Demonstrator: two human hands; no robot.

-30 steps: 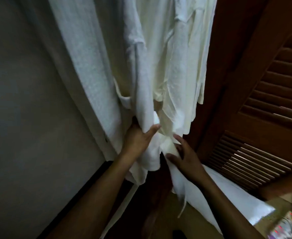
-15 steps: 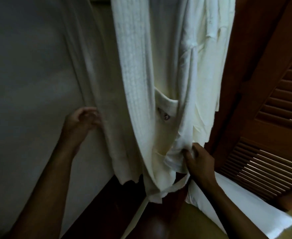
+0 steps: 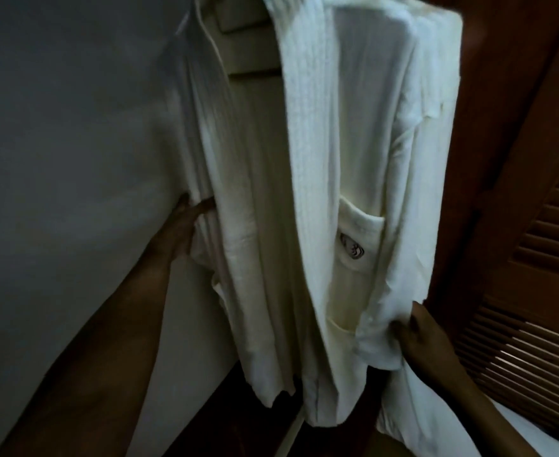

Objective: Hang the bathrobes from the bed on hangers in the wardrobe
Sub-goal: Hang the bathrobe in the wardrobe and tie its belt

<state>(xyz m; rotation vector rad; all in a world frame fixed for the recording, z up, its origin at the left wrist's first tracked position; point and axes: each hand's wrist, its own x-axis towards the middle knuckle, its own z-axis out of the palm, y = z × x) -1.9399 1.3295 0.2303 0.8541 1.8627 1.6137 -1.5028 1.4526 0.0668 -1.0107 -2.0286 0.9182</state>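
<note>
bathrobe (image 3: 354, 143) top cropped (upper edge), fabric blurred

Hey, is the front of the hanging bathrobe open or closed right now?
Open. The bathrobe hangs with its front edges apart, the left hand holding one side, the right hand gripping the other.
</note>
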